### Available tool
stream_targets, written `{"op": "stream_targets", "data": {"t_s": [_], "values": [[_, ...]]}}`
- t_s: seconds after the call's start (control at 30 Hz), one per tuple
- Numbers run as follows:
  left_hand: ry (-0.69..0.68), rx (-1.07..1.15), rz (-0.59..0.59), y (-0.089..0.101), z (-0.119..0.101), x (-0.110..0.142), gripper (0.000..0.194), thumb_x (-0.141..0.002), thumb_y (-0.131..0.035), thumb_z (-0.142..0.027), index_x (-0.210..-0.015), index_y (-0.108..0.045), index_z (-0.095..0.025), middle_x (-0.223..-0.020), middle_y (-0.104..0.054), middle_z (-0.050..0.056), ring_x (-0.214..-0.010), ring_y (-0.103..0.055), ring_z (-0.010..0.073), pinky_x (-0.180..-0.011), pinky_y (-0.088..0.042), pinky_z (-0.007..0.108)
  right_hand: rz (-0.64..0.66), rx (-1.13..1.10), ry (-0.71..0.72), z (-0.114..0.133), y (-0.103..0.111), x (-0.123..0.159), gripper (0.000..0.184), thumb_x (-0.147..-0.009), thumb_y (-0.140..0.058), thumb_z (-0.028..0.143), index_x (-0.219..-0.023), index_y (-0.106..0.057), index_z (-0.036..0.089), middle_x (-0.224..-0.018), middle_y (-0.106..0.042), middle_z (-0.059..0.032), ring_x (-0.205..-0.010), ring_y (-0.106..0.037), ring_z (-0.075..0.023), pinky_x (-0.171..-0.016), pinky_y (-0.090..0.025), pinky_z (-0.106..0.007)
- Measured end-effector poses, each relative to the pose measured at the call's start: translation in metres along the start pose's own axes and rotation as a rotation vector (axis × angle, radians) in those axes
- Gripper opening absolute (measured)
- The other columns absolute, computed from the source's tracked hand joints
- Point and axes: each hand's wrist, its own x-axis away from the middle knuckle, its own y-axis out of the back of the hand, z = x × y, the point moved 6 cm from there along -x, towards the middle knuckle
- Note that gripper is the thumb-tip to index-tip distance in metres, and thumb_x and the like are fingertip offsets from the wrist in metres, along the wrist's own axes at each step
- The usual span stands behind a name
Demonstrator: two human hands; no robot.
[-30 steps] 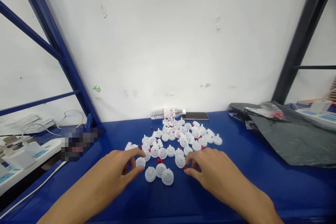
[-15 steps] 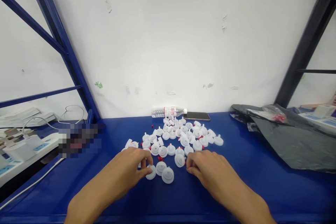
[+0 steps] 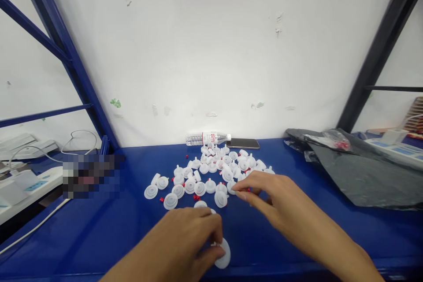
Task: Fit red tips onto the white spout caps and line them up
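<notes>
A heap of several white plastic caps (image 3: 216,172) lies on the blue table (image 3: 99,233), with small red bits (image 3: 196,197) scattered among them. My left hand (image 3: 194,235) is drawn back near the front edge, fingers pinched on one white cap (image 3: 223,253). My right hand (image 3: 267,191) reaches into the heap's right side, fingertips curled together over the caps and red bits; what it pinches is hidden.
A water bottle (image 3: 208,139) lies against the white wall beside a dark phone (image 3: 243,143). A crumpled grey plastic sheet (image 3: 363,172) covers the right of the table. Blue frame posts (image 3: 62,57) rise at left; white power strips and cables (image 3: 29,176) lie beyond.
My left hand took a white cap from the heap's front and pulled it back toward me. My right hand shifted slightly right and farther into the heap.
</notes>
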Motion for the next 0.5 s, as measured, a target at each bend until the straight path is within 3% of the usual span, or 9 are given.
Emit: {"op": "stream_targets", "data": {"t_s": [0.07, 0.2, 0.37, 0.5], "values": [[-0.029, -0.028, 0.029, -0.016, -0.004, -0.012, 0.012, -0.098, -0.058, -0.028, -0.095, -0.069, -0.027, -0.103, -0.075, 0.000, -0.087, -0.070, 0.0178, -0.073, -0.043, 0.028, 0.026, -0.024, -0.036, 0.002, 0.001, 0.000, 0.014, -0.096, -0.065, 0.033, -0.099, -0.078, 0.031, -0.100, -0.079, 0.0019, -0.089, -0.072, -0.0194, -0.078, -0.049, -0.028], [-0.057, -0.020, -0.057, -0.030, 0.004, -0.028, 0.013, -0.097, -0.059, -0.030, -0.103, -0.069, -0.027, -0.103, -0.076, 0.001, -0.091, -0.071, 0.0217, -0.078, -0.045, 0.032, 0.117, -0.102, -0.091, 0.003, -0.004, 0.002, 0.009, -0.091, -0.070, 0.026, -0.090, -0.078, 0.030, -0.084, -0.079, 0.0048, -0.076, -0.072, -0.0162, -0.070, -0.049, -0.024], [0.066, -0.024, -0.043, -0.026, 0.023, -0.026, 0.023, -0.088, -0.074, -0.041, -0.107, -0.071, -0.028, -0.104, -0.076, 0.001, -0.097, -0.069, 0.0253, -0.081, -0.044, 0.034, 0.203, -0.136, -0.063, 0.005, -0.014, 0.006, 0.009, -0.086, -0.075, 0.023, -0.087, -0.079, 0.031, -0.081, -0.079, 0.0073, -0.074, -0.072, -0.0143, -0.069, -0.048, -0.022], [0.123, -0.047, -0.022, -0.016, 0.028, -0.018, 0.027, -0.090, -0.070, -0.046, -0.113, -0.072, -0.032, -0.102, -0.076, 0.000, -0.094, -0.068, 0.0248, -0.079, -0.041, 0.035, 0.275, -0.086, -0.046, 0.011, -0.025, 0.004, 0.012, -0.082, -0.080, 0.020, -0.086, -0.080, 0.031, -0.080, -0.079, 0.0079, -0.073, -0.073, -0.0136, -0.069, -0.046, -0.021]]}}
